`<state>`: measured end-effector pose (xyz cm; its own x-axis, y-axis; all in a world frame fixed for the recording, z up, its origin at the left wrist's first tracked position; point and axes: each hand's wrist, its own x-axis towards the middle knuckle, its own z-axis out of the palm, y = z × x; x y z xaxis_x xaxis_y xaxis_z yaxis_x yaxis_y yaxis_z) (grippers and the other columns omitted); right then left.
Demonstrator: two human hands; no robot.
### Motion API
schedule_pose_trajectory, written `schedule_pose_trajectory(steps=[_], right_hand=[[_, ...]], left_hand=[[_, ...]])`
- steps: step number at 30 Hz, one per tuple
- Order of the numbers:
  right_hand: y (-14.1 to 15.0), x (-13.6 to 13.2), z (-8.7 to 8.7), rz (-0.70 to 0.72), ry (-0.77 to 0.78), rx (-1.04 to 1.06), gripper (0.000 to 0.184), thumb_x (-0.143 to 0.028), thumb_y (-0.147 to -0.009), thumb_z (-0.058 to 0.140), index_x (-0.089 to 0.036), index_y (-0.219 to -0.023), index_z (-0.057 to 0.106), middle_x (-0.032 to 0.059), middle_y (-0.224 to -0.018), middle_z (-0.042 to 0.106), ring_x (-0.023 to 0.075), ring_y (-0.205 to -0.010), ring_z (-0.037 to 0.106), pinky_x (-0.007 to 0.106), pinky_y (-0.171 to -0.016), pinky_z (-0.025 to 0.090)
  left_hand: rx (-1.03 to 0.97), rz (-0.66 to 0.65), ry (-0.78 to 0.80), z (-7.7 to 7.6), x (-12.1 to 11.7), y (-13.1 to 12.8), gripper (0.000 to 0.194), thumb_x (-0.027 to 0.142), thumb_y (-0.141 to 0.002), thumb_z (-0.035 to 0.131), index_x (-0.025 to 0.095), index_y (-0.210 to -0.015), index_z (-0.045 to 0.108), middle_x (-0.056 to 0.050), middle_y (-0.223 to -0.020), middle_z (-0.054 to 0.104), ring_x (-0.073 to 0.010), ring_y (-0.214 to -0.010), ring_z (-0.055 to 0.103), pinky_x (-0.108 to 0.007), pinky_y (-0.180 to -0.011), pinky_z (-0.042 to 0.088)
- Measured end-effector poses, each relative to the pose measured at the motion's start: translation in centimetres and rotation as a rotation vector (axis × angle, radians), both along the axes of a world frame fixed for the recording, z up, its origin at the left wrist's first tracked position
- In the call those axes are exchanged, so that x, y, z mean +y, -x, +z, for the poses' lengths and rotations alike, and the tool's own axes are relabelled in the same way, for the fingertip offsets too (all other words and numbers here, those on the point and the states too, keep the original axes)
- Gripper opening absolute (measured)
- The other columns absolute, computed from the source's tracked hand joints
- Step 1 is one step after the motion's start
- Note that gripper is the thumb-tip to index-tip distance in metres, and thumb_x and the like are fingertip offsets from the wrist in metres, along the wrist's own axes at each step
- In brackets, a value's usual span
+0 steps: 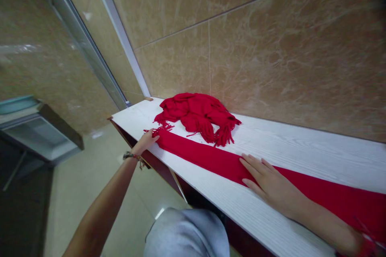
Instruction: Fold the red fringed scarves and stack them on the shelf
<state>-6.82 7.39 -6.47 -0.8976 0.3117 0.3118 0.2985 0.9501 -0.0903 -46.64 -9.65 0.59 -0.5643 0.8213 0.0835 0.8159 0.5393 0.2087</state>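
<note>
A long red scarf [193, 153] lies stretched flat along the white tabletop, its fringed end at the left and the other end running out of view at the right. At the fringed end my left hand [146, 141] grips the scarf's near corner; part of its fingers is hard to make out. My right hand [265, 178] rests palm down on the middle of the scarf, fingers stretched out. Behind the flat scarf sits a crumpled heap of red fringed fabric [196, 110], touched by neither hand.
The narrow white table [301, 144] runs along a tan tiled wall [271, 60]. A metal frame [87, 36] stands at the left. Across the floor [120, 204], a low white unit [45, 136] carries a teal basin [16, 104]. My own clothed leg [187, 233] is close to the table's front edge.
</note>
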Motion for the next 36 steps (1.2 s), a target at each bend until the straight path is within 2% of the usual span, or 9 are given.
schedule_pose_trajectory(steps=[4,8,10,15,19,23,27,32,36], right_hand=[[0.1,0.1,-0.7,0.013,-0.01,0.053,0.056,-0.051,-0.088,0.03,-0.017,-0.133,0.041,0.0092,-0.137,0.041,0.0247,-0.126,0.035,0.047,-0.103,0.031],[0.2,0.2,-0.9,0.013,-0.019,0.077,0.055,-0.05,-0.089,0.03,-0.019,-0.132,0.042,0.0095,-0.136,0.042,0.0253,-0.125,0.037,0.049,-0.102,0.032],[0.2,0.2,-0.9,0.012,-0.021,0.083,0.055,-0.05,-0.089,0.03,-0.018,-0.132,0.042,0.0097,-0.136,0.042,0.0257,-0.125,0.037,0.049,-0.102,0.033],[0.3,0.2,-0.9,0.014,-0.027,0.069,0.056,-0.051,-0.088,0.029,-0.017,-0.13,0.045,0.0097,-0.135,0.043,0.0253,-0.124,0.038,0.047,-0.101,0.035],[0.4,0.2,-0.8,0.013,-0.035,0.065,0.057,-0.051,-0.088,0.028,-0.015,-0.129,0.046,0.0106,-0.134,0.044,0.0256,-0.124,0.039,0.047,-0.101,0.034],[0.6,0.3,-1.0,0.016,-0.035,0.069,0.057,-0.05,-0.089,0.028,-0.015,-0.129,0.046,0.0108,-0.134,0.044,0.0256,-0.124,0.039,0.047,-0.101,0.035],[0.7,0.3,-1.2,0.011,-0.033,0.081,0.054,-0.049,-0.089,0.03,-0.016,-0.128,0.047,0.0107,-0.134,0.045,0.025,-0.124,0.039,0.047,-0.101,0.034],[0.7,0.2,-0.7,0.012,-0.013,0.05,0.055,-0.048,-0.088,0.031,-0.014,-0.127,0.048,0.0127,-0.133,0.045,0.0252,-0.124,0.039,0.047,-0.101,0.033],[0.6,0.0,0.0,0.007,0.015,0.003,0.054,-0.046,-0.089,0.032,-0.013,-0.128,0.046,0.0128,-0.134,0.044,0.025,-0.125,0.037,0.047,-0.102,0.032]], left_hand=[[-0.07,0.001,0.077,1.0,0.3,2.2,0.054,0.033,-0.073,0.055,0.008,-0.121,0.047,-0.016,-0.11,0.061,-0.0276,-0.097,0.059,-0.037,-0.083,0.047],[-0.097,-0.137,0.159,1.4,0.0,2.1,0.076,0.033,-0.057,0.071,0.016,-0.126,0.044,-0.013,-0.127,0.05,-0.0294,-0.114,0.048,-0.037,-0.093,0.04],[-0.042,-0.211,0.196,1.3,-0.4,1.6,0.084,0.034,-0.056,0.073,0.018,-0.131,0.039,-0.014,-0.135,0.041,-0.0311,-0.122,0.039,-0.038,-0.096,0.036],[0.205,-0.385,0.186,1.6,-0.5,0.1,0.06,0.026,-0.07,0.064,0.017,-0.127,0.047,-0.015,-0.137,0.035,-0.0272,-0.126,0.031,-0.039,-0.103,0.026],[0.321,-0.56,0.248,2.8,-0.1,-0.7,0.048,0.027,-0.067,0.068,0.023,-0.114,0.059,-0.009,-0.144,0.026,-0.0303,-0.132,0.016,-0.046,-0.107,0.015],[0.384,-0.569,0.348,3.4,0.3,-0.9,0.045,0.022,-0.062,0.068,0.023,-0.108,0.063,-0.006,-0.144,0.027,-0.033,-0.133,0.013,-0.047,-0.106,0.014],[0.504,-0.599,0.314,2.3,0.8,-0.4,0.04,0.009,-0.067,0.056,0.02,-0.105,0.062,-0.004,-0.136,0.042,-0.0231,-0.13,0.026,-0.037,-0.106,0.019],[0.608,-0.422,0.16,0.2,1.1,0.9,0.029,0.009,-0.073,0.048,0.018,-0.095,0.065,-0.008,-0.126,0.051,-0.0236,-0.123,0.037,-0.042,-0.103,0.026],[0.674,-0.289,0.042,-0.2,1.0,2.1,0.028,0.008,-0.074,0.046,0.018,-0.091,0.066,-0.01,-0.127,0.049,-0.0274,-0.125,0.034,-0.049,-0.101,0.023]])
